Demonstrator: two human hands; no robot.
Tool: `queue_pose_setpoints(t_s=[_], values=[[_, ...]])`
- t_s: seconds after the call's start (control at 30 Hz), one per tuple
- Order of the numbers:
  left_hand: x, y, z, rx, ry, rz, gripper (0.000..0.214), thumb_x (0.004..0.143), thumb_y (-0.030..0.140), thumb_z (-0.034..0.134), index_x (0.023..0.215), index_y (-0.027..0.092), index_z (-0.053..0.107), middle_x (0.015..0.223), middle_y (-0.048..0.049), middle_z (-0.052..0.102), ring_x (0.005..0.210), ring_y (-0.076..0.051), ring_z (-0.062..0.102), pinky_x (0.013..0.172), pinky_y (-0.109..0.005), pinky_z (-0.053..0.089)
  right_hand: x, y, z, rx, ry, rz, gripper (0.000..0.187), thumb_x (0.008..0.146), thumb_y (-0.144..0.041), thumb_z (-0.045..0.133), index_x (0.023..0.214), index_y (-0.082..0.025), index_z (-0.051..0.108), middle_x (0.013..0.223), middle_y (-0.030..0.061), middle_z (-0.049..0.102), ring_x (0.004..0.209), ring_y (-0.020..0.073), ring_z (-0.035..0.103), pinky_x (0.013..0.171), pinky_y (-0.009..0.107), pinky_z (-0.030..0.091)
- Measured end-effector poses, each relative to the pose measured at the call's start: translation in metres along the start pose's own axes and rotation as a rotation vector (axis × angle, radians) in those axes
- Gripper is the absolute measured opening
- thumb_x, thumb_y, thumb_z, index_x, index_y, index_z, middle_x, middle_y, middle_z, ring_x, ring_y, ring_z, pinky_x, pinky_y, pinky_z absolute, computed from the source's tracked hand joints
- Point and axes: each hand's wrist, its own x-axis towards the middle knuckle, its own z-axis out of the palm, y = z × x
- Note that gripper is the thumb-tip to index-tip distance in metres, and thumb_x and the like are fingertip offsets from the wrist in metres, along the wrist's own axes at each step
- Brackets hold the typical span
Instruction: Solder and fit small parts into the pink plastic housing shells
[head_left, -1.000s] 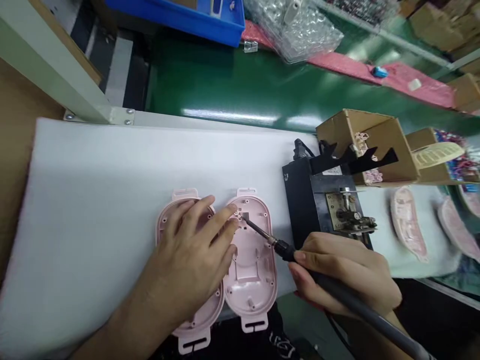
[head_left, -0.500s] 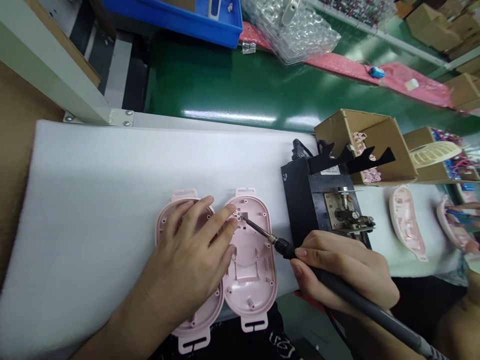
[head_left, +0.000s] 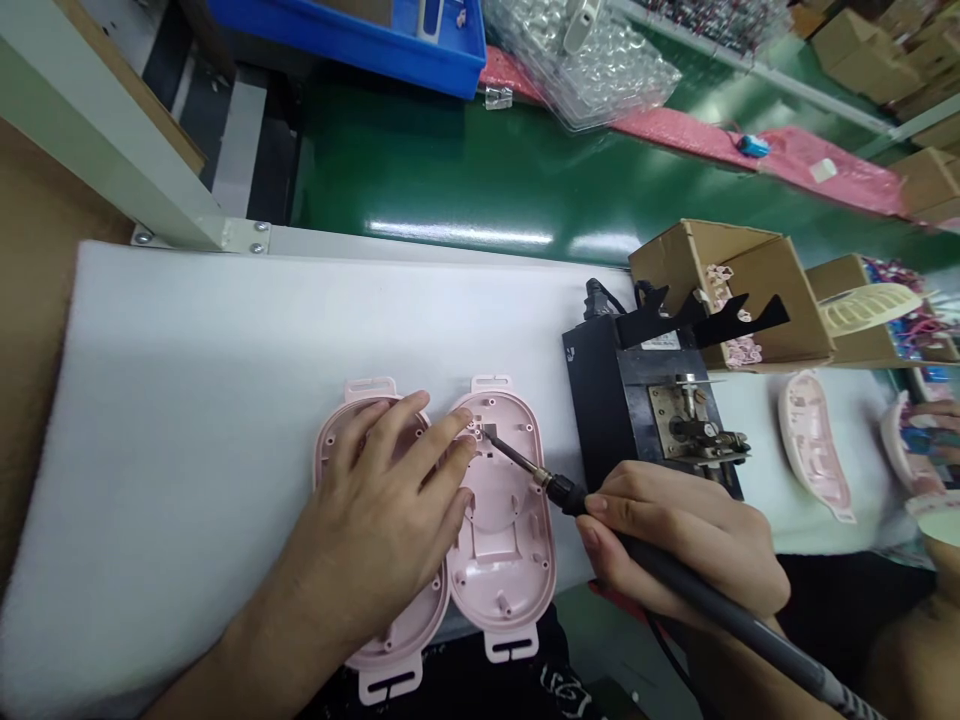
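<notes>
Two pink plastic shells, side by side at the near edge of the white mat (head_left: 187, 350), hollow sides up; left shell (head_left: 405, 625) partly under the left hand (head_left: 382, 500), right shell (head_left: 501, 510) mostly uncovered. Left hand palm down, fingers spread across the left shell, two fingertips reaching over to the upper left of the right shell, by small raised bits; can't tell if they pinch anything. Right hand (head_left: 690, 545) grasps a soldering iron (head_left: 564, 494) like a pen, thumb and fingers wrapped round the dark handle. Iron slants up-left, metal tip inside the right shell beside a small grey rectangle, just by the left fingertips; tip contact too small to tell. Black machine (head_left: 600, 400) with a forked bracket on the mat, beyond the right hand. Behind it, cardboard box (head_left: 666, 250) with small pink parts (head_left: 742, 350). Another pink shell (head_left: 814, 445) lies farther right on the mat. Co-worker's hand (head_left: 937, 415) at far right edge, over one more shell. Blue tray (head_left: 360, 40) and clear bubble wrap (head_left: 600, 75) at top, on the green surface (head_left: 450, 170).
</notes>
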Motion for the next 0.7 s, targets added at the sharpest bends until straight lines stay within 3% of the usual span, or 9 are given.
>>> queue_pose_setpoints(t_s=[0.2, 0.3, 0.4, 0.47, 0.53, 0.7], values=[[-0.002, 0.000, -0.002, -0.070, 0.044, 0.020, 0.030, 0.102, 0.025, 0.052, 0.128, 0.021, 0.066, 0.144, -0.0017, 0.061, 0.134, -0.038, 0.049, 0.107, -0.063, 0.041, 0.000, 0.000, -0.004, 0.026, 0.009, -0.052, 0.024, 0.077, 0.004, 0.070, 0.094, -0.013, 0.067, 0.071, 0.0020, 0.062, 0.059, 0.0120, 0.057, 0.049, 0.026, 0.049], [-0.010, -0.011, -0.015, -0.210, 0.200, 0.018, 0.029, 0.099, 0.022, 0.058, 0.127, 0.020, 0.064, 0.143, -0.0061, 0.059, 0.136, -0.035, 0.047, 0.111, -0.059, 0.042, 0.001, -0.006, -0.004, 0.050, 0.120, -0.059, 0.026, 0.076, 0.003, 0.066, 0.097, -0.014, 0.066, 0.072, 0.0016, 0.061, 0.058, 0.0131, 0.059, 0.049, 0.027, 0.051], [-0.027, -0.029, -0.025, -0.240, 0.361, -0.172, 0.030, 0.097, 0.020, 0.061, 0.127, 0.020, 0.062, 0.138, -0.0083, 0.059, 0.133, -0.029, 0.050, 0.114, -0.051, 0.043, 0.014, -0.020, 0.007, 0.160, 0.192, 0.014, 0.032, 0.076, 0.001, 0.065, 0.103, -0.015, 0.064, 0.073, 0.0007, 0.060, 0.057, 0.0138, 0.059, 0.049, 0.030, 0.053], [-0.038, -0.041, -0.026, -0.205, 0.365, -0.334, 0.029, 0.096, 0.023, 0.063, 0.125, 0.021, 0.063, 0.135, -0.0074, 0.059, 0.126, -0.026, 0.055, 0.111, -0.047, 0.046, 0.028, -0.031, 0.019, 0.224, 0.150, -0.004, 0.031, 0.075, 0.001, 0.066, 0.101, -0.016, 0.063, 0.072, 0.0004, 0.061, 0.055, 0.0134, 0.060, 0.047, 0.029, 0.053], [-0.046, -0.048, -0.023, -0.214, 0.333, -0.411, 0.026, 0.096, 0.025, 0.063, 0.122, 0.023, 0.065, 0.129, -0.0051, 0.063, 0.119, -0.024, 0.059, 0.105, -0.045, 0.049, 0.044, -0.038, 0.032, 0.212, 0.094, -0.069, 0.025, 0.075, 0.001, 0.068, 0.093, -0.016, 0.064, 0.069, 0.0007, 0.064, 0.053, 0.0132, 0.061, 0.045, 0.027, 0.052], [-0.047, -0.049, -0.017, -0.257, 0.305, -0.387, 0.019, 0.094, 0.020, 0.065, 0.112, 0.024, 0.068, 0.110, 0.0008, 0.073, 0.106, -0.021, 0.063, 0.096, -0.042, 0.051, 0.063, -0.039, 0.051, 0.144, 0.072, -0.108, 0.020, 0.074, 0.001, 0.071, 0.086, -0.015, 0.066, 0.066, 0.0004, 0.063, 0.053, 0.0127, 0.061, 0.046, 0.026, 0.053]])
